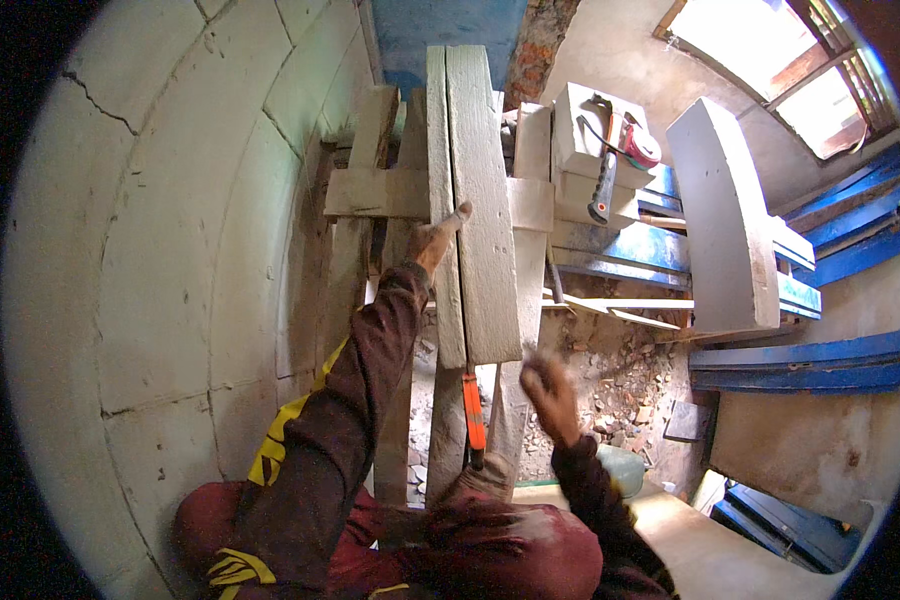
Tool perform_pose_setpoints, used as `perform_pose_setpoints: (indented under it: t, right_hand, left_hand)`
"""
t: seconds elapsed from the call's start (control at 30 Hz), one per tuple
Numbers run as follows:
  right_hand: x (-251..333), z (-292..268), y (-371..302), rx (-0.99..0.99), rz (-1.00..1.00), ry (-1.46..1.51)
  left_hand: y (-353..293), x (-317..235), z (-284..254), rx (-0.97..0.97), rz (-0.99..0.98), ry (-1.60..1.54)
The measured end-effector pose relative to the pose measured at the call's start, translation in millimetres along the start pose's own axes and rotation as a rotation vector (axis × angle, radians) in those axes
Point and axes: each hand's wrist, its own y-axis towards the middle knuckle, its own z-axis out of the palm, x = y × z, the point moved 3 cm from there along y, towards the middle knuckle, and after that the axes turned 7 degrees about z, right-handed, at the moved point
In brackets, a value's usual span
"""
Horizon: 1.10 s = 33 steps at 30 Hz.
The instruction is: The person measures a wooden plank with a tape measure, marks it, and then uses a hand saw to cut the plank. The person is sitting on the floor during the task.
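A long pale block (485, 200), like lightweight concrete, lies lengthwise in front of me, split by a straight lengthwise gap from a narrow strip (444, 200) on its left. My left hand (435, 245) is closed over the strip, one finger reaching across the gap onto the wider piece. At the near end, an orange-handled tool (473, 412) lines up with the gap; where its far end goes is hidden. My right hand (552, 395) is off to the right of the block's near end, apart from it. Motion blurs its fingers, and I see nothing plainly in them.
Wooden planks (370, 190) form a rough stand beneath the block. A claw hammer (607, 160) and a red tape measure (641, 148) lie on stacked white blocks (570, 150). Another big white block (720, 220) stands at right. Rubble (620, 400) covers the floor; a wall (190, 220) rises close at left.
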Motion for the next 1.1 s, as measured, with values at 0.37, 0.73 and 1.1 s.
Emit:
perform_pose_setpoints:
  t: [0.37, 0.73, 1.1]
  right_hand:
    - [44.2, 31.2, 189.8, 0.334, 0.014, 0.173]
    - [41.1, 15.9, 189.1, 0.359, 0.011, 0.099]
    - [52.7, 12.9, 158.5, -0.094, -0.114, -0.142]
  left_hand:
    - [13.4, 18.1, -17.2, 0.292, 0.462, -0.185]
    - [22.1, 27.5, -22.2, 0.273, 0.47, -0.176]
    - [14.7, 32.0, -28.4, 0.096, 0.605, -0.296]
